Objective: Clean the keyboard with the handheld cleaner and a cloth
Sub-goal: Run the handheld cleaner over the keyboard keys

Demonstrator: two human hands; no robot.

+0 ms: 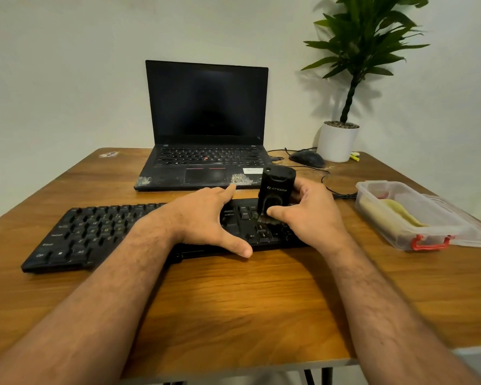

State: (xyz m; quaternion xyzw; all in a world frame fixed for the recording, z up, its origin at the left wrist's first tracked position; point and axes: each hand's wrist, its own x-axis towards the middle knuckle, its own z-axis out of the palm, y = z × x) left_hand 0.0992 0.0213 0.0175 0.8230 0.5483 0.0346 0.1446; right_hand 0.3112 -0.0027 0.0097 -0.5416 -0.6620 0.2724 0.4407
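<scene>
Both hands work over the black keyboard [100,232] lying across the wooden table [233,301]. Right hand [306,215] grips the black handheld cleaner [275,190] upright, fingers curled round it, nozzle down on the keys at the right end. Left hand [206,218] rests flat on the keyboard's middle, fingers spread, holding nothing. Yellow cloth [400,215] sits in a clear plastic box [378,190] (red latch) at right. Laptop [206,129], mouse [307,158], potted plant [342,134] behind.

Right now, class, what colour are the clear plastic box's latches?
Red, on the clear plastic box's latches, head view.
</scene>
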